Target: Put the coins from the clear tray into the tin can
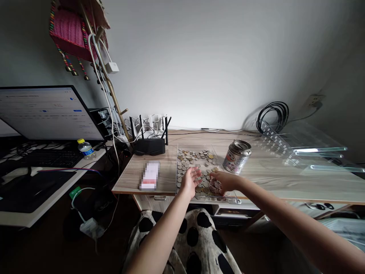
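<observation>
A clear shallow tray (179,152) lies on the wooden desk (285,179), filled with several loose coins (194,156). My left hand (190,179) rests over the coins in the tray's near half, palm turned up and fingers apart. My right hand (224,181) lies on the coins just to its right, fingers curled down among them; whether they hold any coin is hidden. A printed tin can (236,156) with an open top stands just right of the tray, beyond my right hand.
A blurred white and pink packet (149,176) lies left of the tray. A black router (149,145) stands behind it. Clear plastic trays (308,148) are stacked at the right, with coiled cable (272,114) behind. A monitor (47,112), keyboard and bottle (86,149) sit on the left desk.
</observation>
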`<action>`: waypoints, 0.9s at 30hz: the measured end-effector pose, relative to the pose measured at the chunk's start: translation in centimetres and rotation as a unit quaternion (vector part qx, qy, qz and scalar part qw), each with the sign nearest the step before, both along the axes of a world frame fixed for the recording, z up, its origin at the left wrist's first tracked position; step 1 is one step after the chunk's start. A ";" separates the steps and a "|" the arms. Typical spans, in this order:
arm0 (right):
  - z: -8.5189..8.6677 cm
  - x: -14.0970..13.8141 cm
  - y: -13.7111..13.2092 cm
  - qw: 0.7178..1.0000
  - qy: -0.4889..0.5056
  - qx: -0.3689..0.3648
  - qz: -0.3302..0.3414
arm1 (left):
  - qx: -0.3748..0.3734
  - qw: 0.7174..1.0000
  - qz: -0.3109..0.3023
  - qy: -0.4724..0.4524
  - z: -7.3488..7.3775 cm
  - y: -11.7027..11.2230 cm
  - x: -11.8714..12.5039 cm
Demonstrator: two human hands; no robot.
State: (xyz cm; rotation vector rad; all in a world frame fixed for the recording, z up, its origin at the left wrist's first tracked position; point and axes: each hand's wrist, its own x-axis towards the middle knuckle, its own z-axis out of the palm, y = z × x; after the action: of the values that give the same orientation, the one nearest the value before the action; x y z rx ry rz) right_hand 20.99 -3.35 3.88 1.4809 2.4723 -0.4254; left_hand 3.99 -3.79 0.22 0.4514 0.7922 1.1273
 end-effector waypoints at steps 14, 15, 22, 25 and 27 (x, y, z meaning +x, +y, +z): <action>-0.2 0.0 -2.1 0.995 0.095 0.020 0.010 | 0.002 1.000 -0.004 0.027 -0.7 0.3 0.3; -0.3 -0.1 -2.1 0.995 0.100 0.017 0.010 | 0.004 1.000 -0.003 0.027 -0.8 0.4 0.3; -0.7 -1.5 -1.8 0.992 0.123 -0.027 0.008 | 0.015 1.000 0.003 0.027 -0.8 0.3 0.2; -0.8 -2.4 -1.7 0.989 0.144 -0.023 0.026 | 0.011 1.000 0.009 0.028 -0.7 0.2 0.2; -0.8 -3.0 -1.5 0.988 0.150 -0.023 0.039 | 0.010 1.000 0.010 0.027 -0.7 0.2 0.1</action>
State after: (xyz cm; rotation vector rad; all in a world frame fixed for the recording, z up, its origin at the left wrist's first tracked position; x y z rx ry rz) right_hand 17.95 -4.89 3.09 1.3840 2.7154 -0.7317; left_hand 4.12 -3.61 -0.46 0.4937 0.8344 1.1462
